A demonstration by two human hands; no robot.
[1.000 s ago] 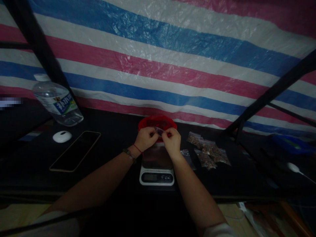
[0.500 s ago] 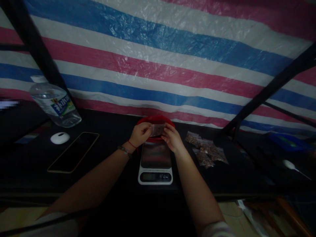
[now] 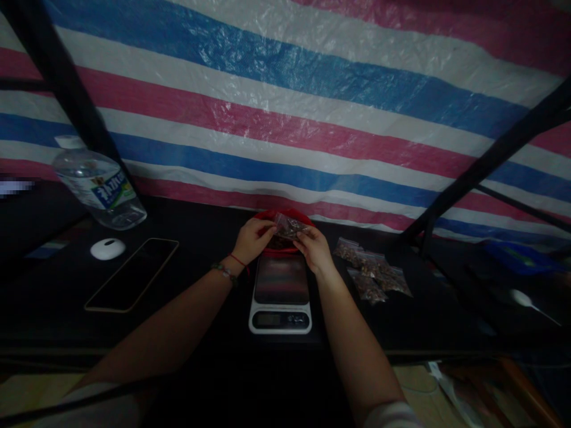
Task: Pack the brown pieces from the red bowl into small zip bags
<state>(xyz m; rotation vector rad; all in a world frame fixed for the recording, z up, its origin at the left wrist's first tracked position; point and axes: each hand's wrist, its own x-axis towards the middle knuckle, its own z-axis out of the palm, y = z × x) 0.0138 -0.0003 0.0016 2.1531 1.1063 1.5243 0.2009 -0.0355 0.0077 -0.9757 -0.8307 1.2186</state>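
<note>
Between my two hands is a small clear zip bag (image 3: 289,226) with brown bits in it, held tilted above a red bowl (image 3: 307,216). My left hand (image 3: 254,239) pinches the bag's left end. The fingers of my right hand (image 3: 314,246) are closed on its lower right side. More brown bits (image 3: 279,242) show in the bowl below. Just in front of the bowl lies a white kitchen scale (image 3: 281,285) with a metal plate; its display is too dim to read. Several filled zip bags (image 3: 372,270) lie together to the right of my right hand.
At the left are a phone (image 3: 132,275), a white computer mouse (image 3: 107,249) and a large clear bottle (image 3: 100,184). Striped plastic sheeting (image 3: 285,119) hangs behind the black table. A dark slanted bar (image 3: 482,160), a blue tray (image 3: 526,258) and a white spoon-like thing (image 3: 521,298) are right.
The bag has turned from upright and flat-looking to tilted, and the brown bits in it now show plainly. My hands have shifted only slightly.
</note>
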